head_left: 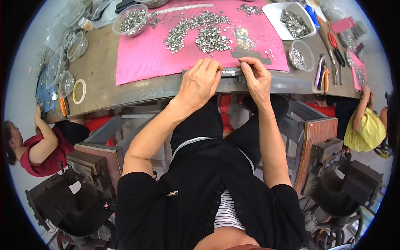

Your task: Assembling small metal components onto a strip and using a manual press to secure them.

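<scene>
At the bench's front edge, my left hand is closed, thumb and fingertips pinched together at the left end of a narrow dark metal bar. A few small silvery pieces sit in a row on the bar. My right hand is at its right end, thumb and forefinger bent together in a pinch. Whatever lies in either pinch is too small or hidden. Just beyond the hands, a pink mat carries loose heaps of small metal pieces and a flat grey strip.
Clear tubs of metal pieces and a white tray flank the mat. Pliers and orange-handled tools lie right; a tape roll lies left. Co-workers sit at left and right. Dark machines stand on both sides.
</scene>
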A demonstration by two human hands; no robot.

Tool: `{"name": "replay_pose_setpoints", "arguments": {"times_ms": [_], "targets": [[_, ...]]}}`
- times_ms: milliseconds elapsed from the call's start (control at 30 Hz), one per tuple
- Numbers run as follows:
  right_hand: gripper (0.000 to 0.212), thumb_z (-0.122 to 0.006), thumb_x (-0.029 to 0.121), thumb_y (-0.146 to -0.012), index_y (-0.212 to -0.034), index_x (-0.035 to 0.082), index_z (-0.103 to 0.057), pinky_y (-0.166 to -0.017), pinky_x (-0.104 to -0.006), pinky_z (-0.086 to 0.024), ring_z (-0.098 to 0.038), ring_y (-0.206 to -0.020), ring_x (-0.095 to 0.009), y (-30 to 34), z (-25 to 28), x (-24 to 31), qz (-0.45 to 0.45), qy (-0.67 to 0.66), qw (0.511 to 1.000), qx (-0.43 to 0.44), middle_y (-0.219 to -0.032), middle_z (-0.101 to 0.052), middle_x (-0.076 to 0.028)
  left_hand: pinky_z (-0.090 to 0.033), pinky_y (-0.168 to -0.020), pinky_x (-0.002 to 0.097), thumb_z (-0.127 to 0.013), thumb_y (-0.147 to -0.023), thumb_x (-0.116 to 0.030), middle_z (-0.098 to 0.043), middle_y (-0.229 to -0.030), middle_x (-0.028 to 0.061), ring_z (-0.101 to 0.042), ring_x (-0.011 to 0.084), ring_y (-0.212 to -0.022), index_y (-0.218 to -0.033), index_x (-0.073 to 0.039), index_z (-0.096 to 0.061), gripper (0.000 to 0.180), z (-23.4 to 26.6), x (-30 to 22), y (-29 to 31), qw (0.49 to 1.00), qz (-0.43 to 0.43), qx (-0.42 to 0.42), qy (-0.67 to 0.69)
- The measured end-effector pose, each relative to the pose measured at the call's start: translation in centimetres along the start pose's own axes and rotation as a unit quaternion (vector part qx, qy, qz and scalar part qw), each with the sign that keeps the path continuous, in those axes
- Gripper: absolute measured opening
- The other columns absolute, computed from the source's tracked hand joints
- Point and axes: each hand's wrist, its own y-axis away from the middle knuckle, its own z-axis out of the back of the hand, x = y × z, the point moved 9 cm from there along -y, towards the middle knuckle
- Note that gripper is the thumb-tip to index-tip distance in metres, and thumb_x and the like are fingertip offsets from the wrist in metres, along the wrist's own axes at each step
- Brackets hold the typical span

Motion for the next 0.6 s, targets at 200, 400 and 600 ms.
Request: {"name": "replay_pose_setpoints", "arguments": {"times_ms": [200,400,600], "targets": [[0.016,-0.067,0.008,-0.097,-0.111,0.001,-0.071,-0.079,-0.0254,-0.052,-0.066,-0.086,-0.01,0.0,-0.4,-0.3,-0.004,0.018,1.0,0.013,-0.094,-0.072,-0.004,-0.052,-0.09,0.0459,-0.078,-0.081,-0.012,-0.069,-0.108,0.0069,-0.063,0.0299,-0.1,-0.101,-0.008,-0.071,0.022,1.0,-0.7,1.1,0.995,-0.065,-0.036,-0.059],[0.042,-0.075,0.011,-0.09,-0.129,0.002,-0.064,-0.089,-0.0285,-0.049,-0.062,-0.099,-0.015,-0.4,-0.6,3.2,0.046,0.121,0.983,0.132,-0.111,-0.069,-0.006,-0.033,-0.11,0.0495,-0.083,-0.08,-0.031,-0.065,-0.121,0.0075,-0.053,0.0292,-0.116,-0.139,-0.012,-0.061,0.066,3.7,1.0,2.9,0.993,-0.038,-0.057,-0.095],[0.054,-0.078,0.005,-0.079,-0.13,0.003,-0.061,-0.093,-0.0392,-0.053,-0.065,-0.107,-0.033,0.8,0.1,3.8,0.084,0.243,0.944,0.207,-0.121,-0.063,-0.015,-0.036,-0.096,0.0425,-0.088,-0.073,-0.028,-0.061,-0.109,0.0078,-0.052,0.0278,-0.104,-0.115,-0.011,-0.072,0.047,4.1,4.7,3.8,0.991,0.038,-0.029,-0.128]]}}
